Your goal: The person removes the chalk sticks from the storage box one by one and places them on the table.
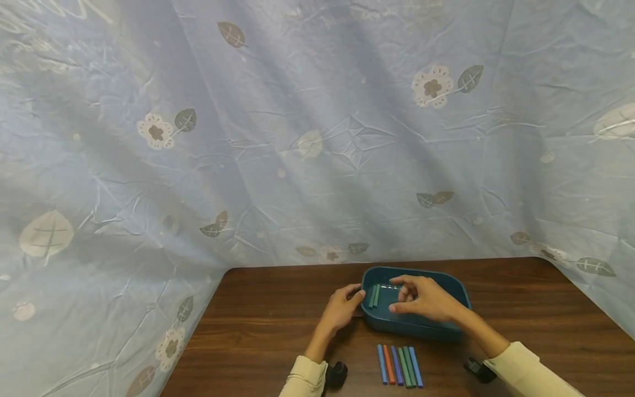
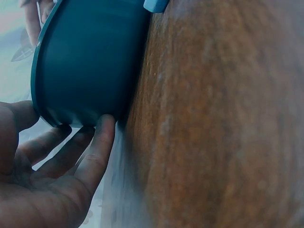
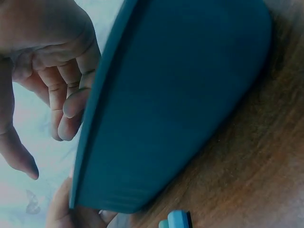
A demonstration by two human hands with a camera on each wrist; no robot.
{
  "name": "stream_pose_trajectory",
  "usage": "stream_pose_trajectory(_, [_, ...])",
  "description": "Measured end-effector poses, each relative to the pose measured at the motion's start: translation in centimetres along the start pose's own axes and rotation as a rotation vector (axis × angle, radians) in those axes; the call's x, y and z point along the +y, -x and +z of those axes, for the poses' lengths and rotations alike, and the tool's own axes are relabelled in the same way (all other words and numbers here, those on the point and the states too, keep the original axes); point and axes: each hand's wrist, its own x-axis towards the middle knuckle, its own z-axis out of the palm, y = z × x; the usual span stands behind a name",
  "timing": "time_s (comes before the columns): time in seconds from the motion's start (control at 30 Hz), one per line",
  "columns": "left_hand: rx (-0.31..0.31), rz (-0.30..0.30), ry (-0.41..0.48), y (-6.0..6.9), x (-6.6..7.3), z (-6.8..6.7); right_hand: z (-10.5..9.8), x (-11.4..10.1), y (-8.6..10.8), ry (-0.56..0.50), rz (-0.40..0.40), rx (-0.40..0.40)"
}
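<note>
At the left end of the teal plastic tub (image 1: 416,329), my left hand (image 1: 339,307) holds the rim, thumb near the top edge. In the left wrist view its fingers (image 2: 97,154) press against the tub's outer wall. My right hand (image 1: 424,298) hovers over the tub with thumb and index finger spread apart and nothing between them. Two green sticks (image 1: 374,296) lie inside the tub at its left end. In front of the tub, a row of several slim coloured sticks (image 1: 399,366), blue, orange, purple and green, lies on the table.
The brown wood-grain table (image 1: 268,320) carries everything. A black object (image 1: 337,375) sits by the left wrist and another black object (image 1: 479,370) by the right wrist. A pale patterned cloth (image 1: 317,138) hangs behind the table's back edge and along its sides.
</note>
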Motion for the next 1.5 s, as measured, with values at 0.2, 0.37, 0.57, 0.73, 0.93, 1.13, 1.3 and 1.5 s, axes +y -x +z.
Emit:
stream_pose_trajectory(0.2, [-0.003, 0.012, 0.021, -0.1, -0.1, 0.0, 0.5, 1.3, -1.4, 0.011, 0.040, 0.011])
stream_pose_trajectory(0.37, [0.008, 0.023, -0.001, -0.1, -0.1, 0.0, 0.9, 2.1, -2.4, 0.019, 0.079, 0.025])
stream_pose_trajectory(0.57, [0.004, 0.007, -0.004, -0.1, 0.0, 0.0, 1.3, 2.9, -3.4, 0.017, 0.115, 0.016])
stream_pose_trajectory(0.73, [-0.010, 0.010, 0.031, 0.0, 0.1, -0.1, 1.6, 3.6, -4.0, 0.018, 0.121, 0.002])
stream_pose_trajectory(0.93, [-0.007, 0.007, 0.008, 0.1, 0.2, 0.0, 2.0, 4.4, -4.8, 0.008, 0.154, 0.004])
stream_pose_trajectory(1.13, [-0.014, -0.009, 0.032, 0.0, 0.3, 0.2, 2.2, 4.7, -5.3, 0.006, 0.172, -0.009])
stream_pose_trajectory(1.3, [-0.005, -0.006, 0.014, -0.1, 0.4, 0.4, 2.4, 5.0, -5.7, 0.025, 0.155, -0.031])
stream_pose_trajectory(1.5, [-0.021, -0.022, 0.064, -0.1, 0.4, 0.4, 2.8, 5.4, -6.3, 0.048, 0.144, -0.027])
